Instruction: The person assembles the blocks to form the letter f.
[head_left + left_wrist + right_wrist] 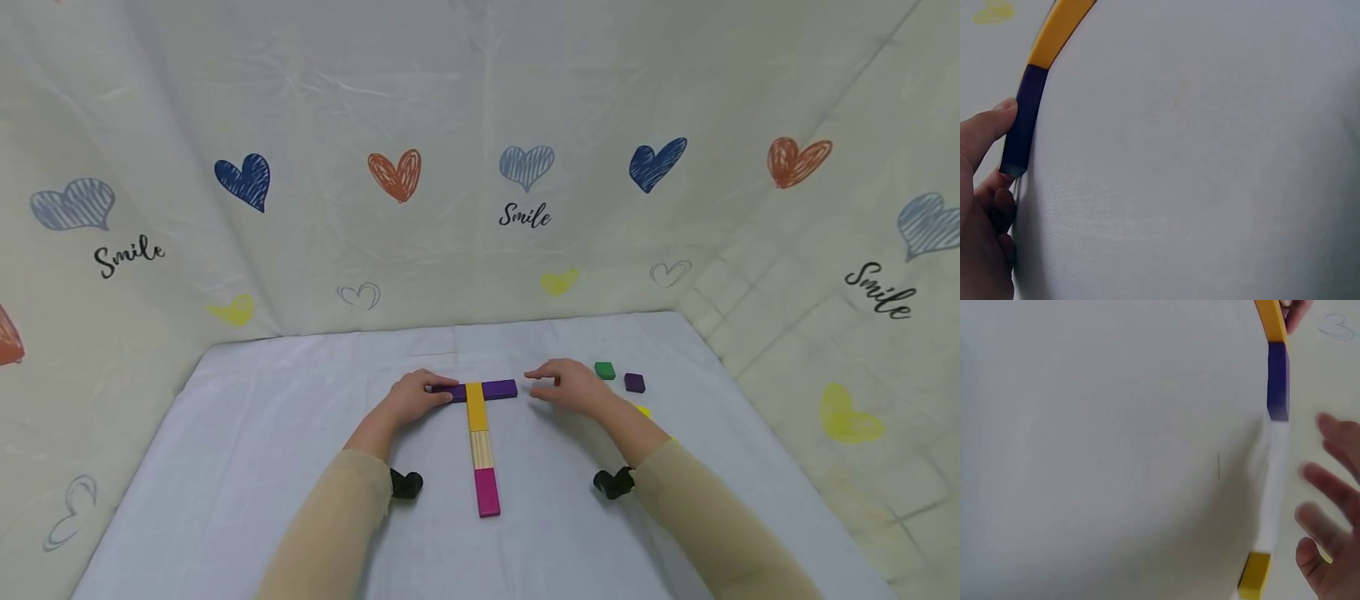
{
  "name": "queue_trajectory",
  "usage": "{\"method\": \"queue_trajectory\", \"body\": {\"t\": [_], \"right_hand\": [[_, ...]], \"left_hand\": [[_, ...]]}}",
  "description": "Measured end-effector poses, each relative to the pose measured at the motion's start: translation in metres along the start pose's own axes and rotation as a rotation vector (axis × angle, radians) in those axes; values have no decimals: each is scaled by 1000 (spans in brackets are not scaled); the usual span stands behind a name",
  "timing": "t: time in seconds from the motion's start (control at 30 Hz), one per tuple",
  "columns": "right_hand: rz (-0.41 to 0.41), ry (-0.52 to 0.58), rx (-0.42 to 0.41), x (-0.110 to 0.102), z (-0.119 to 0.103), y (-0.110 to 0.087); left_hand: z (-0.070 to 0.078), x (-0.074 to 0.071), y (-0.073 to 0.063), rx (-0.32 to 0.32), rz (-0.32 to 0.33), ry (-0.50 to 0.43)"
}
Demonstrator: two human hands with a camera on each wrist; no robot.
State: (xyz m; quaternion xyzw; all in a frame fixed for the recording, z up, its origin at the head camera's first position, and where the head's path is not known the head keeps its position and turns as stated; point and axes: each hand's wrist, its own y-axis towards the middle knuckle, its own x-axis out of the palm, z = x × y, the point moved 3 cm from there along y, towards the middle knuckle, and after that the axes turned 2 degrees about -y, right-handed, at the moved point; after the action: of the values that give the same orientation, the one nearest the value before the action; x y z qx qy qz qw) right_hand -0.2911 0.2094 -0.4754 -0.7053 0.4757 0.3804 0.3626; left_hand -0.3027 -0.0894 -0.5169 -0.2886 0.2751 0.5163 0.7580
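Note:
My left hand (411, 397) pinches the left purple block (1025, 119) by its outer end, thumb on the near side and fingers on the far side. This block meets an orange-yellow block (476, 407), with the right purple block (499, 389) on its other side. Below the orange-yellow block, a pale striped block (482, 450) and a magenta block (487, 492) continue in a line, so the pieces form a T. Just beyond the right purple block's free end, my right hand (572, 385) hovers with spread fingers, holding nothing.
A green block (604, 370) and a dark purple block (634, 382) lie at the back right. A yellow block (1255, 575) shows low in the right wrist view. Yellow pieces peek out by my right forearm, partly hidden. Behind the white-covered table (300, 367) hangs a heart-printed sheet (450, 258).

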Motion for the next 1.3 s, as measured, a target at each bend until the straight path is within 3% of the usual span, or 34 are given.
{"method": "queue_trajectory", "body": {"t": [0.3,0.63,1.03,1.3], "right_hand": [[22,-19,-37,-24,49,-38],[-9,0,60,-46,89,-67],[-117,30,143,-48,102,-78],[-142,9,170,-45,105,-75]], "left_hand": [[2,0,-1,-7,-1,5],[-2,3,1,-23,7,-1],[-1,3,2,-32,-8,-19],[1,2,0,-40,-4,-14]]}}
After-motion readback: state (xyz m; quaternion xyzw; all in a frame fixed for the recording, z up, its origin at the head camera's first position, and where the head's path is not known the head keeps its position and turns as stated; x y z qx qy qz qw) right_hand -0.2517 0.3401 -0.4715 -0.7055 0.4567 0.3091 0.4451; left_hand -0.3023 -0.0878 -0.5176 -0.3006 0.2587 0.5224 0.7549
